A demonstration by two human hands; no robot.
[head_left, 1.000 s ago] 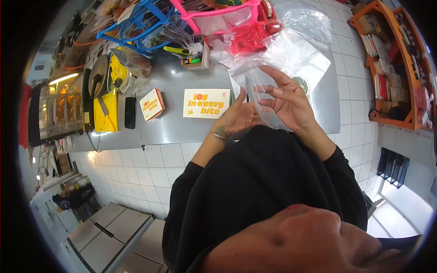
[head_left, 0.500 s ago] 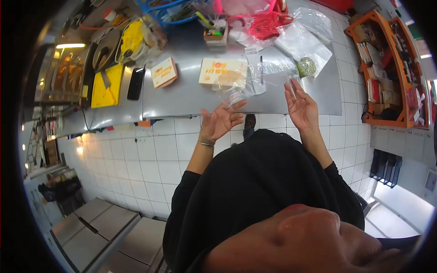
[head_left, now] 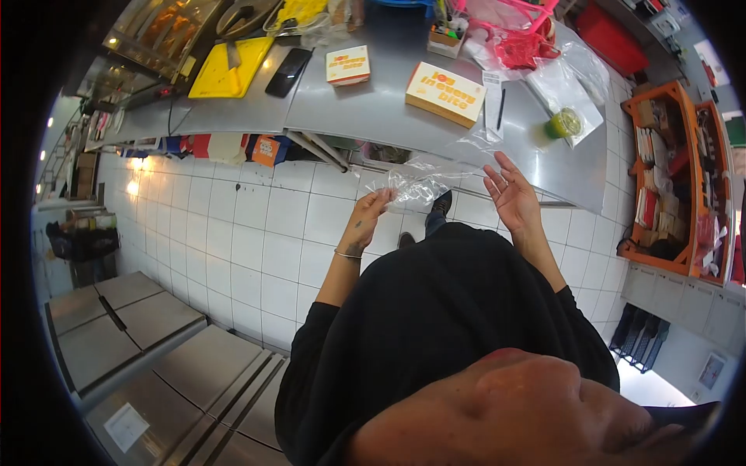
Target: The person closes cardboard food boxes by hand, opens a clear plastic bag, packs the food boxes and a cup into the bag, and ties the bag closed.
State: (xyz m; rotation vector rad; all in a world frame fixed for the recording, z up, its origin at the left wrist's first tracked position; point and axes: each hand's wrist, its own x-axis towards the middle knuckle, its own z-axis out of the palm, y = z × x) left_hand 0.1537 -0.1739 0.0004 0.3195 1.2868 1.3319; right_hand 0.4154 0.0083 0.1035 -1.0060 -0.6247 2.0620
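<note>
My left hand [head_left: 368, 215] is closed on the edge of a clear plastic bag [head_left: 423, 183], which stretches out to the right over the floor and the counter's front edge. My right hand [head_left: 514, 193] is open, palm turned up, close to the bag's right end. On the steel counter [head_left: 342, 105] beyond lies a larger printed box [head_left: 444, 93], with a smaller printed box [head_left: 347, 65] to its left. A paper slip [head_left: 492, 101] and a black pen [head_left: 501, 108] lie right of the larger box. Farther right stands a cup with green contents [head_left: 563, 123].
At the left are a yellow board [head_left: 231, 67] with a knife on it and a black phone [head_left: 288, 72]. A pink basket [head_left: 509, 14] and red plastic [head_left: 524, 50] are at the back. An orange shelf [head_left: 670, 179] stands on the right.
My hands have moved apart. My left hand went from open to closed on the bag, which now hangs nearer to me. The view has shifted, showing more floor.
</note>
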